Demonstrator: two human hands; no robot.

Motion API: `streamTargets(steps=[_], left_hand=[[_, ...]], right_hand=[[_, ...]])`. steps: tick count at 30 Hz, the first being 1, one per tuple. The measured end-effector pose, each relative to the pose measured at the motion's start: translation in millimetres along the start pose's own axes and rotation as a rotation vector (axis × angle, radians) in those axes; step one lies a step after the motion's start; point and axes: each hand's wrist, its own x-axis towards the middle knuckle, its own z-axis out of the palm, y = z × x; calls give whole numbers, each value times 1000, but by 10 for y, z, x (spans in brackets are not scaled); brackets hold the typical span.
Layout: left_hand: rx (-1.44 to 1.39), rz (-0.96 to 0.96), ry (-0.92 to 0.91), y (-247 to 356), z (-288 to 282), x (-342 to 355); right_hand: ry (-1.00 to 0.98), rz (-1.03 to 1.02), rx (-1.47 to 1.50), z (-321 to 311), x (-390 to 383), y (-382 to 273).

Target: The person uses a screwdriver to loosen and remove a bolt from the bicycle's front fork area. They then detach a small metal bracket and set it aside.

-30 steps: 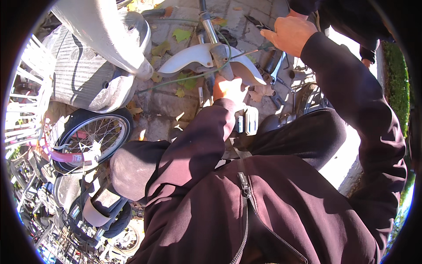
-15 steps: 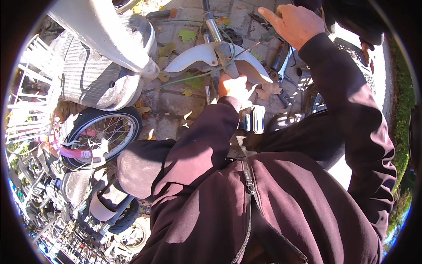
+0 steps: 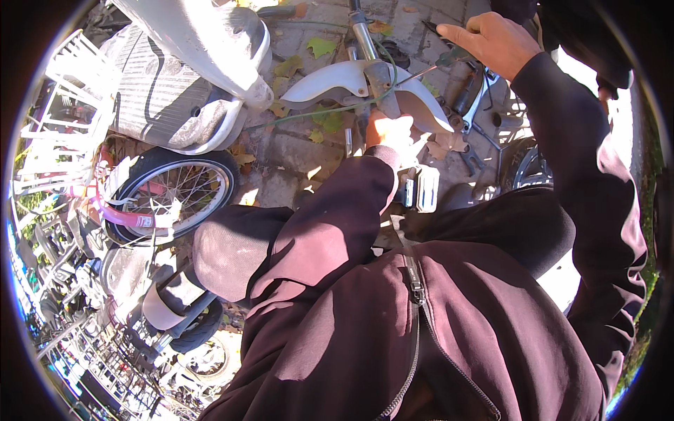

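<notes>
My left hand is closed around the lower end of a grey metal fork tube. A white mudguard spreads out to both sides of that tube, and a thin green cable crosses it. At the upper right, my right hand grips a screwdriver with a dark green handle, its thumb stretched out to the left. The screwdriver's thin shaft points left toward the fork tube; whether its tip touches is unclear. Just below my left wrist sits a blocky white-and-blue battery-like part.
Wrenches, sockets and loose metal parts lie on the paving right of the mudguard. Left are a grey ribbed scooter footboard, a small spoked wheel with a pink frame, and a white wire basket. Another person's dark clothing shows top right.
The view has shifted slightly, so the scene sits farther right and a little higher or lower in places. Both hands keep their holds, with little visible movement against the fork.
</notes>
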Motion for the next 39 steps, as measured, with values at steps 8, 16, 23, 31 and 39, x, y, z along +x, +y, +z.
streamTargets(steps=[8, 16, 23, 31, 39], left_hand=[[356, 404, -549, -577, -513, 922], [332, 64, -76, -243, -274, 351], [1781, 770, -66, 73, -167, -105], [1204, 397, 89, -265, -292, 400], [547, 225, 11, -340, -279, 552]], right_hand=[[1, -514, -369, -237, 0, -5], [-459, -523, -120, -55, 392, 154], [-41, -381, -631, -5, 48, 291], [198, -579, -406, -180, 50, -354], [-217, -182, -61, 48, 73, 74]])
